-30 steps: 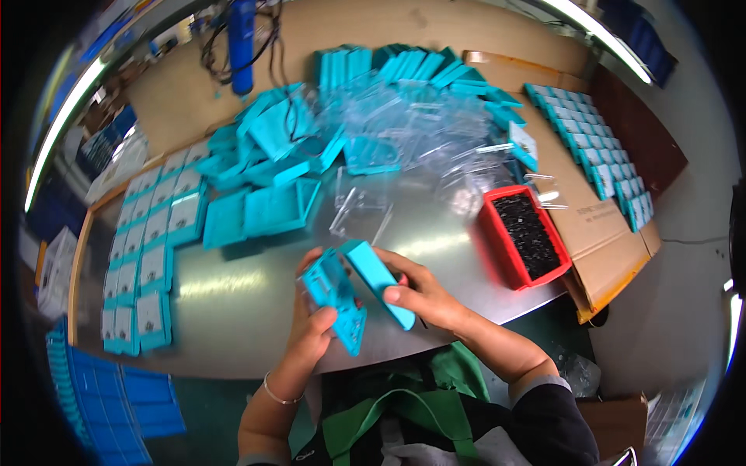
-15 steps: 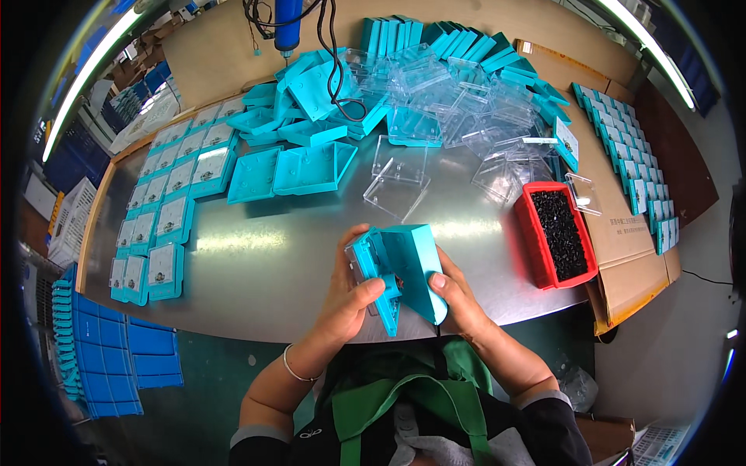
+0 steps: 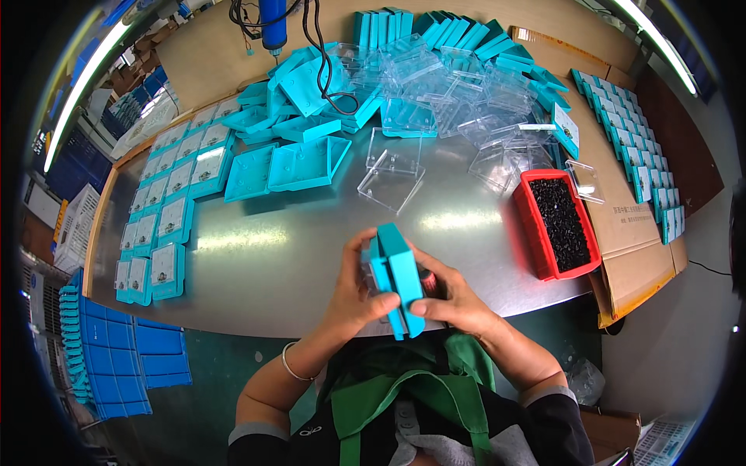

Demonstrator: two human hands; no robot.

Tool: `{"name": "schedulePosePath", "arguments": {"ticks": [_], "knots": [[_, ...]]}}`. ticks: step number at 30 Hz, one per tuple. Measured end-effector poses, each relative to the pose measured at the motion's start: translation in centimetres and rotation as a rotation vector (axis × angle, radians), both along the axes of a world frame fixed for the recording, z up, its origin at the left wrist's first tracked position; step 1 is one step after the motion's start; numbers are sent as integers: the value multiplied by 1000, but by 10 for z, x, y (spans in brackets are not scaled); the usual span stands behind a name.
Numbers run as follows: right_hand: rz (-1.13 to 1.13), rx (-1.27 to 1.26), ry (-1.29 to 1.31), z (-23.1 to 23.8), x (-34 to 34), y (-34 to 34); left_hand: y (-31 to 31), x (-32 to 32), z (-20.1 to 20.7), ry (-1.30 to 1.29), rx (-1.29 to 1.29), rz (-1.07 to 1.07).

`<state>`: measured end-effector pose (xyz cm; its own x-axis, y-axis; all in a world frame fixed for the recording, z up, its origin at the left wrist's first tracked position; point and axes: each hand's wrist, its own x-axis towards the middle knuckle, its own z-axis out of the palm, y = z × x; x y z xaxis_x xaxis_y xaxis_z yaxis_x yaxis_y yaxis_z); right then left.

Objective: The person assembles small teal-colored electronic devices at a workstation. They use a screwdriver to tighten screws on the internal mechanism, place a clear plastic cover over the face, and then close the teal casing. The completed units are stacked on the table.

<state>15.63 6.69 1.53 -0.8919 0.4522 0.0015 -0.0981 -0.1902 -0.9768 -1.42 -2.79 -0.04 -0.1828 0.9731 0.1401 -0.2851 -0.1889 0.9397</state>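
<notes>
In front of my body, a turquoise plastic case (image 3: 402, 276) is held upright on edge between both hands, its two halves pressed nearly together. My left hand (image 3: 353, 291) is closed on the left half, thumb on the near edge and fingers behind. A clear part shows at that side. My right hand (image 3: 458, 301) grips the other half, its thumb also at the near edge. Beneath the right fingers shows a small dark and red object (image 3: 428, 281), too covered to name. The inside of the case is hidden.
Turquoise shells (image 3: 308, 165) and clear plastic covers (image 3: 395, 182) lie heaped at the back. A red bin (image 3: 530, 233) of small black parts stands right. Assembled cases line the left (image 3: 165, 268) and far right (image 3: 641, 182). A blue electric screwdriver (image 3: 273, 23) hangs above.
The right half of the case has swung left against the left half, closing the gap between them. Both thumbs have come close together at the near edge.
</notes>
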Motion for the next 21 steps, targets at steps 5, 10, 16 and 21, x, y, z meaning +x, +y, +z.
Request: {"name": "schedulePosePath", "arguments": {"ticks": [5, 10, 16, 21], "knots": [[-18, 205, 91, -16, -9, -5, -3, -4, 0, 356, 140, 33], [-28, 494, -60, 4, -27, 3, -7, -36, -1, 543, 106, 126], [-139, 847, -175, 19, -66, -4, -19, -41, 2, 1193, 170, 503], [76, 401, -208, -7, -107, 18, -63, -51, -27, 1478, 33, 468]]}}
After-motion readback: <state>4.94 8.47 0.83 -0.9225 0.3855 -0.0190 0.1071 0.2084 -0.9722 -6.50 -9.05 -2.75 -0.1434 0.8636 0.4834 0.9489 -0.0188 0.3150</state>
